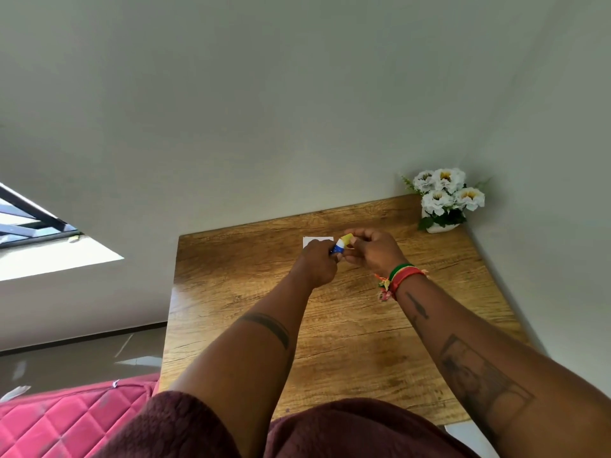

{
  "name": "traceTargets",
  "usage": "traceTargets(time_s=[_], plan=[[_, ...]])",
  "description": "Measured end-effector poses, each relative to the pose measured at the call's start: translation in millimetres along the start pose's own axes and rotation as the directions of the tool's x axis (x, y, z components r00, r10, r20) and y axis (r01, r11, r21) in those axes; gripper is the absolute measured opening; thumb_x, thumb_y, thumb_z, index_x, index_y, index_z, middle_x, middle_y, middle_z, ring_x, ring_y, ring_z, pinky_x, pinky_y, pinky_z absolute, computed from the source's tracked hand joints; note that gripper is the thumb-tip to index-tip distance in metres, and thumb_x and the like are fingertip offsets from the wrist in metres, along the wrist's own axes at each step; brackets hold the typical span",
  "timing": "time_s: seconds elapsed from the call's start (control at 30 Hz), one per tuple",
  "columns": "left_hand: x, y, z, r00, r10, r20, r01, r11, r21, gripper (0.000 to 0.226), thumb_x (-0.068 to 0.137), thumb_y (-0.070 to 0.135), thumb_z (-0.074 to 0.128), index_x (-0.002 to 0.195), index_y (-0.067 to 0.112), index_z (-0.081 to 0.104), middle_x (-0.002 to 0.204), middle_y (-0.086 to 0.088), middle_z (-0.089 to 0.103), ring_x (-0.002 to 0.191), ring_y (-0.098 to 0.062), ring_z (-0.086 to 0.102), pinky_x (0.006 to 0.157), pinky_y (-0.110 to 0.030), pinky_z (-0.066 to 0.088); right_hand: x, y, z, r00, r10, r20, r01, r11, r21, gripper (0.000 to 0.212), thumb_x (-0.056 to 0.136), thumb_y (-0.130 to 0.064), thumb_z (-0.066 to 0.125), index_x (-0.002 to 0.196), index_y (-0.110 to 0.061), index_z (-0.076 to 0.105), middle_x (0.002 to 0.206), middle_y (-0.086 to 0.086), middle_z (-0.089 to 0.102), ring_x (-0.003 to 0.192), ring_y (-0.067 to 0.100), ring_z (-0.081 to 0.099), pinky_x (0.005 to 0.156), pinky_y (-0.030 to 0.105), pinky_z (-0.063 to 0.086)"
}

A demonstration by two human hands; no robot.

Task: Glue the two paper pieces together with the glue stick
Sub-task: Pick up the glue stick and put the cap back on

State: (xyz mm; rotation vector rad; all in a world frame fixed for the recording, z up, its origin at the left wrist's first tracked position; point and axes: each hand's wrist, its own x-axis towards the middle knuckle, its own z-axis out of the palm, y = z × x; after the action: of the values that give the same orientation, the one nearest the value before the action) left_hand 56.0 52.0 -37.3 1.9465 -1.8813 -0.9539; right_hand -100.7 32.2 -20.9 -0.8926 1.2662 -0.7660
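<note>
Both hands meet above the far half of a wood-grain table (330, 342), with bare tabletop toward the near edge. The left hand (319, 264) grips the glue stick (340, 245) by its blue barrel; the right hand (372, 251) pinches its yellow cap. A flat white paper piece (314, 240) lies just behind them, and white flowers in a pot (441, 201) fill the far right corner.

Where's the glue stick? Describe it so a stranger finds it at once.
On the wooden table, look at the far middle, where the left hand and right hand meet above a white paper. The glue stick is the small blue, white and yellow tube gripped between them.
</note>
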Motion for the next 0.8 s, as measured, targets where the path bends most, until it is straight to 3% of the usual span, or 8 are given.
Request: traceTargets(time_s=[0.2,0.33,0.47,0.53,0.6,0.7,0.8], plan=[[2,0,-2,1.000,0.005,-0.015,-0.005,1.000,0.005,0.014,0.099,0.019,0.062,0.086,0.023,0.059,0.070,0.011,0.050,0.064,-0.008,0.049,0.054,-0.022,0.029,5,-7,4,0.998,-0.063,-0.001,0.062,0.975,-0.211,0.028,0.103,-0.004,0.051,0.126,-0.009,0.067,0.116,0.016,0.072,0.092,0.029,0.074,0.075,0.031,0.063],[4,4,-3,1.000,-0.025,-0.006,0.024,0.999,-0.025,0.014,0.101,0.020,0.060,0.087,0.020,0.060,0.071,0.009,0.050,0.065,-0.008,0.047,0.053,-0.023,0.028,6,-8,6,0.992,-0.125,0.027,0.125,0.915,-0.385,0.034,0.103,-0.006,0.050,0.134,-0.011,0.064,0.122,0.014,0.070,0.098,0.028,0.073,0.086,0.040,0.062],[6,11,-4,0.997,-0.082,0.009,0.083,0.988,-0.131,0.021,0.103,0.028,0.057,0.083,0.022,0.058,0.069,0.007,0.053,0.064,-0.008,0.046,0.054,-0.029,0.029,0,-10,3,0.972,-0.209,0.103,0.227,0.749,-0.622,0.058,0.096,0.004,0.047,0.150,-0.020,0.048,0.139,0.014,0.059,0.112,0.028,0.065,0.095,0.042,0.056],[5,14,-5,0.994,-0.105,0.004,0.103,0.967,-0.232,0.029,0.103,0.033,0.058,0.076,0.022,0.060,0.069,0.004,0.055,0.063,-0.012,0.047,0.056,-0.030,0.031,-6,-6,1,0.960,-0.203,0.194,0.280,0.632,-0.723,0.079,0.091,0.004,0.052,0.159,-0.025,0.026,0.145,0.012,0.054,0.110,0.027,0.064,0.085,0.035,0.055],[3,17,-5,0.990,-0.137,0.027,0.139,0.938,-0.317,0.028,0.102,0.035,0.060,0.082,0.018,0.068,0.076,0.001,0.061,0.069,-0.015,0.053,0.061,-0.031,0.038,-12,1,1,0.960,-0.166,0.227,0.281,0.599,-0.750,0.098,0.087,0.000,0.062,0.161,-0.031,0.007,0.138,0.011,0.059,0.094,0.024,0.068,0.073,0.034,0.056],[1,18,-4,0.979,-0.191,0.066,0.200,0.873,-0.445,0.024,0.101,0.031,0.063,0.103,0.011,0.076,0.098,-0.008,0.071,0.088,-0.023,0.062,0.080,-0.043,0.054,-13,8,0,0.953,-0.175,0.248,0.303,0.573,-0.761,0.111,0.083,-0.010,0.074,0.160,-0.035,-0.002,0.131,0.008,0.064,0.086,0.020,0.069,0.074,0.038,0.059],[-2,18,-2,0.964,-0.246,0.103,0.262,0.800,-0.540,0.025,0.101,0.028,0.063,0.113,0.010,0.075,0.110,-0.014,0.072,0.102,-0.028,0.067,0.093,-0.046,0.055,-12,8,0,0.939,-0.186,0.289,0.344,0.532,-0.774,0.112,0.080,-0.023,0.080,0.158,-0.037,0.000,0.134,0.008,0.063,0.086,0.016,0.068,0.069,0.031,0.055]])
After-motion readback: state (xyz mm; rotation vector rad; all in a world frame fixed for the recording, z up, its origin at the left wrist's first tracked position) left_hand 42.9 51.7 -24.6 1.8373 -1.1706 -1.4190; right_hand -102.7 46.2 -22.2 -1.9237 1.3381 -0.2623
